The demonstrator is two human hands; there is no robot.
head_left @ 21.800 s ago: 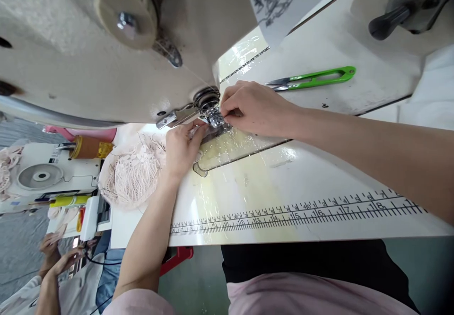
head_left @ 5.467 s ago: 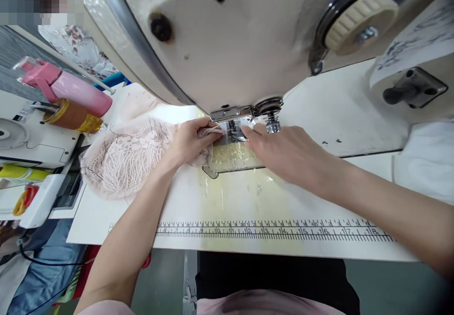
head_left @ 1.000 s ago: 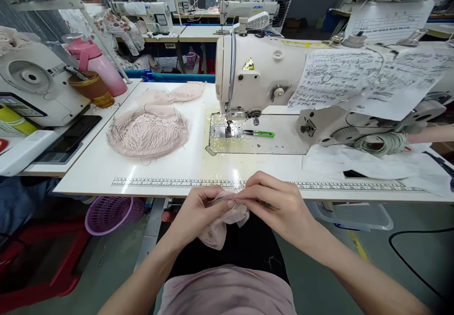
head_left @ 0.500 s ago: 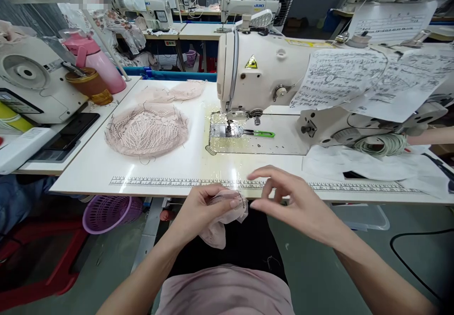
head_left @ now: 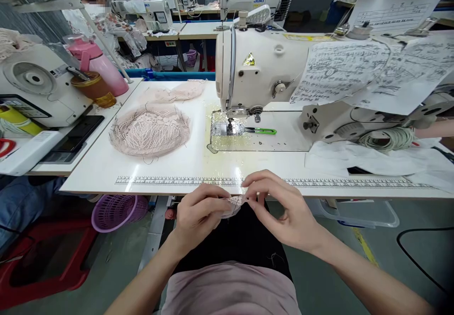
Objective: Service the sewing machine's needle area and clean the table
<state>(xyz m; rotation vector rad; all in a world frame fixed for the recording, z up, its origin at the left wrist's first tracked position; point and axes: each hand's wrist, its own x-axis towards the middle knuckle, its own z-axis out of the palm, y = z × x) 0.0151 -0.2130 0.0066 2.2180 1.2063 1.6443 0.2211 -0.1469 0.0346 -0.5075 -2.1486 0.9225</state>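
Note:
Just in front of the table's front edge, my left hand [head_left: 203, 215] is closed around a small piece of pale pink sheer fabric [head_left: 232, 206]. Most of the fabric is hidden behind my fingers. At its right end, my right hand [head_left: 280, 211] pinches the edge between thumb and fingertips. On the table to the left lies a round, pale pink lace piece [head_left: 151, 130] with loose threads round its rim. Beyond the hands stands a white sewing machine [head_left: 262, 69], and green-handled thread snips [head_left: 260, 131] lie by its presser foot.
A printed ruler [head_left: 170, 182] runs along the table's front edge. More pink fabric [head_left: 173, 91] lies at the back. White cloth [head_left: 369, 161] and a green cord coil [head_left: 386, 137] are at the right. A purple basket [head_left: 118, 213] stands below left. Another person [head_left: 106, 26] sits behind.
My right hand has moved left and closed on the fabric's edge. My left hand has turned over the fabric, and its hanging part no longer shows. The view has shifted slightly.

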